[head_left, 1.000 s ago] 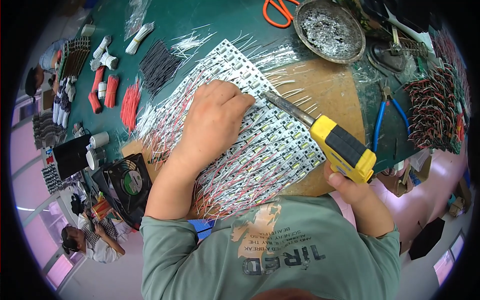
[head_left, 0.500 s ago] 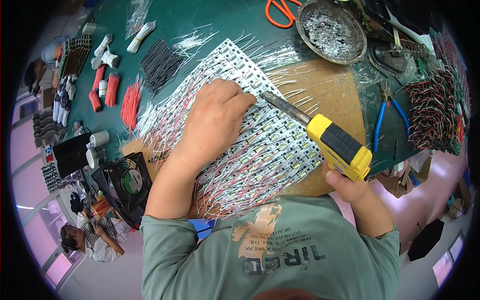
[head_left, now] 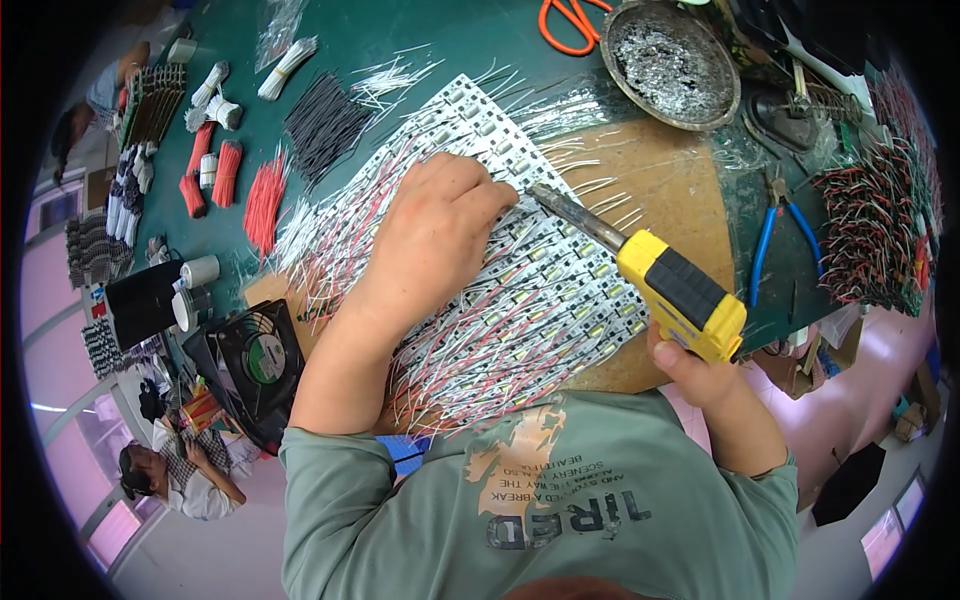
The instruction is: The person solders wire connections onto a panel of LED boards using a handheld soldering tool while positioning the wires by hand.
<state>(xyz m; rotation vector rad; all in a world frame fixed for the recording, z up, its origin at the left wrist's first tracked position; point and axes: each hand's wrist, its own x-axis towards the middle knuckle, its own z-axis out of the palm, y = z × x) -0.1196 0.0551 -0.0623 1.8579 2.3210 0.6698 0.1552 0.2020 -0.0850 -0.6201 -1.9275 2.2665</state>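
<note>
A white panel of small circuit boards [head_left: 468, 115] lies aslant in front of me, with many red and white wires [head_left: 470, 350] over it. My left hand [head_left: 435, 230] rests over the panel, fingers bent and pinched together; what they pinch is hidden beneath them. In my right hand [head_left: 690, 365] is a yellow and black soldering gun [head_left: 685, 292], gripped by its handle. Its dark metal tip points at the panel, just right of my left fingertips. Whether the tip touches a board I cannot tell.
Bundles of red wires [head_left: 265, 205] and black wires [head_left: 325, 125] lie to the left, near a black fan [head_left: 262, 360]. Beyond the panel sit a metal bowl of solder scraps [head_left: 670, 65] and orange-handled scissors [head_left: 570, 25]. Blue-handled pliers [head_left: 765, 245] and wired boards [head_left: 870, 230] are right.
The whole view has shifted very slightly. Both hands and the soldering gun keep nearly the same places over the panel.
</note>
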